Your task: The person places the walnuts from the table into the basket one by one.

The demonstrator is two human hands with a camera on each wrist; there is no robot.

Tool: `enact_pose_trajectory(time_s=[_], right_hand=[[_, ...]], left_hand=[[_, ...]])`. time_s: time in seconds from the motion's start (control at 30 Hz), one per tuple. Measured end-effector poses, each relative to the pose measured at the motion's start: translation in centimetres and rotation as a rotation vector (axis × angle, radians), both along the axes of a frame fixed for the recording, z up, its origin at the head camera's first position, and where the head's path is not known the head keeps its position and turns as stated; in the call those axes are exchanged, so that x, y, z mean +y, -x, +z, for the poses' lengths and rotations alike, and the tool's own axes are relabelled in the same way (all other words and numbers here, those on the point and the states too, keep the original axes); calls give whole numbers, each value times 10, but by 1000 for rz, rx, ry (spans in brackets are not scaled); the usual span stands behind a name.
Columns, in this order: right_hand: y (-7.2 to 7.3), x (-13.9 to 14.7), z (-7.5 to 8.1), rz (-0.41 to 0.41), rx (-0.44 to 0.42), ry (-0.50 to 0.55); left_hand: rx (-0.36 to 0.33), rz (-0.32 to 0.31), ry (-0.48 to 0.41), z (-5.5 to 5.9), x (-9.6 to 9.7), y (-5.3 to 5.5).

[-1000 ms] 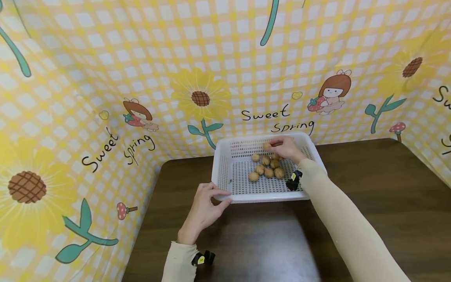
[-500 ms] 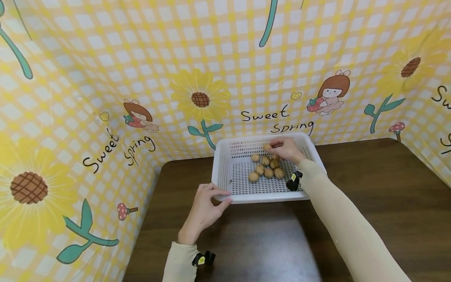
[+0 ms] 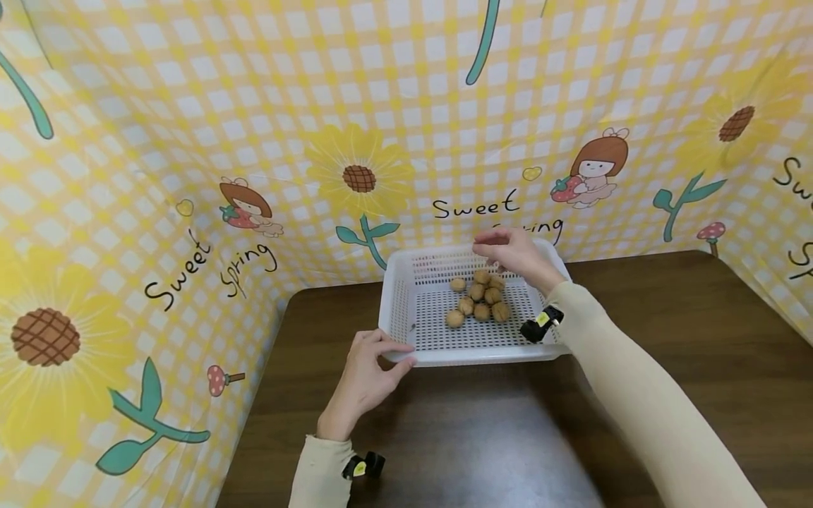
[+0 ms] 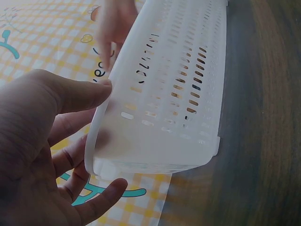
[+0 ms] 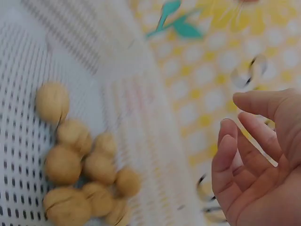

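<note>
A white perforated plastic basket (image 3: 438, 358) stands on the table with several walnuts (image 3: 482, 293) piled in its middle and back. My left hand (image 3: 368, 374) pinches the rim at the basket's near left corner, thumb on the outer side, as the left wrist view shows; the little finger stands off the rim. Above the basket's back edge hovers my right hand (image 3: 513, 252), apart from the walnuts. In the right wrist view its fingers are loosely bent with nothing between them, beside the back wall.
The brown wooden table (image 3: 667, 339) extends in front of the basket and to both sides. Right behind the basket hangs a yellow checked cloth (image 3: 432, 155), which also covers the left side. Black cameras (image 3: 363, 466) are worn on the wrists.
My right hand has let go of a walnut, which now lies on the back of the pile. It has risen up and away from the basket. The left hand keeps its place.
</note>
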State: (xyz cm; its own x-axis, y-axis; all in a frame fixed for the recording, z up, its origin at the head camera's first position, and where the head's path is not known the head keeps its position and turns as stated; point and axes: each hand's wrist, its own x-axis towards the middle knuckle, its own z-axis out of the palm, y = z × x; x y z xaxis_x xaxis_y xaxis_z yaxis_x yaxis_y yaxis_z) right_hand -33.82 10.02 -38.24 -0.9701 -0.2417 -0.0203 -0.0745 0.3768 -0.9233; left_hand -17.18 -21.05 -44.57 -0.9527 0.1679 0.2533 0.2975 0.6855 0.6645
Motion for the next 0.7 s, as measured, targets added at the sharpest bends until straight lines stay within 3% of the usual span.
enact_pose_trajectory(time_s=[0.13,0.3,0.4,0.53,0.7], right_hand=[[-28,1,12,-49,110,22],[-72,4,4,-112,299,24],[-95,6,-12,-128,395,55],[-121,13,-45,-174,568,118],[-149,25,-75,-218,702,174]], left_hand=[[3,-4,6,-1,0,1],[37,2,15,-3,-3,1],[73,19,1,-6,-6,-2],[124,26,6,-12,-10,-9],[198,-6,108,-19,-18,-15]])
